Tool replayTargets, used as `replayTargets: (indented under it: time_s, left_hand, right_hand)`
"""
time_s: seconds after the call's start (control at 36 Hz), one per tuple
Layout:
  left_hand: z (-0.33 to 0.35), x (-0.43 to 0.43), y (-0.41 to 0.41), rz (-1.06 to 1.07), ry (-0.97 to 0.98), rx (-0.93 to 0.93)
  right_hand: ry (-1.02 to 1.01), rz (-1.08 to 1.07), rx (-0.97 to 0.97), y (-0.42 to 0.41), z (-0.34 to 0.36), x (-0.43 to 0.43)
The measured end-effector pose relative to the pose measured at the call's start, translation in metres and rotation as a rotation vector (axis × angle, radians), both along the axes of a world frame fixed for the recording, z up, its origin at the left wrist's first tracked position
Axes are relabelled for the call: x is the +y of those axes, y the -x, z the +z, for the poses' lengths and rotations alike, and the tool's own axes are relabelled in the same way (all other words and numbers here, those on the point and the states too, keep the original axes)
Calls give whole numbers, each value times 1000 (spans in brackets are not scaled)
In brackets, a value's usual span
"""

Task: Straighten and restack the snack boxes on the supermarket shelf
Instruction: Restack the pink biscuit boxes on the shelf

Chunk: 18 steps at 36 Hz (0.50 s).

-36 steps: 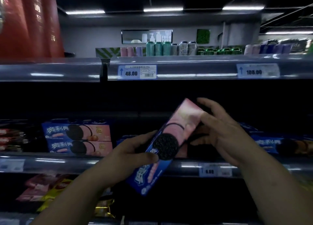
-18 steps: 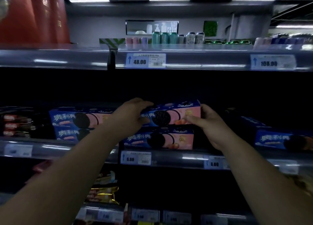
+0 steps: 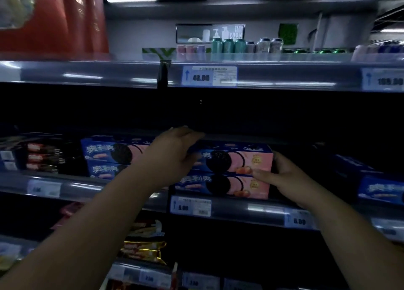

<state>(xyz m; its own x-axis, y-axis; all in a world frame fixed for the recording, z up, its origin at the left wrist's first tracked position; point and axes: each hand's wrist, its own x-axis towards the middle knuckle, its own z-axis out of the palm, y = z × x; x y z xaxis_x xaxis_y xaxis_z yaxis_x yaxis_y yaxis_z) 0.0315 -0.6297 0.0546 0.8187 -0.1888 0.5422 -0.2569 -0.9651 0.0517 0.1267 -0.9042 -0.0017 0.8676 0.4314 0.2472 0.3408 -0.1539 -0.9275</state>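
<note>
Two grips, left (image 3: 172, 156) and right (image 3: 284, 176), hold top box (image 3: 251, 158).

The top box (image 3: 240, 158) lies level on a second box (image 3: 223, 186). The left hand (image 3: 172, 156) grips the top box's left end, fingers over its upper edge. The right hand (image 3: 282, 176) holds its right end, thumb apparently on the front. Left of the top box sits a two-box stack (image 3: 107, 158); right of it, a lone box (image 3: 380, 189).
</note>
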Motion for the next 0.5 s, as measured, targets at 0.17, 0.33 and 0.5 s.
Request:
replayTargets:
  time_s: [0.17, 0.33, 0.5]
  left_hand:
    - [18, 57, 21, 150, 85, 16]
    - [0, 84, 10, 282, -55, 188]
    - [-14, 85, 2, 304, -168, 78]
  right_hand:
    - [-66, 0, -29, -1, 0, 8]
    - [-61, -34, -38, 0, -4, 11]
    - [-19, -65, -39, 6, -4, 11]
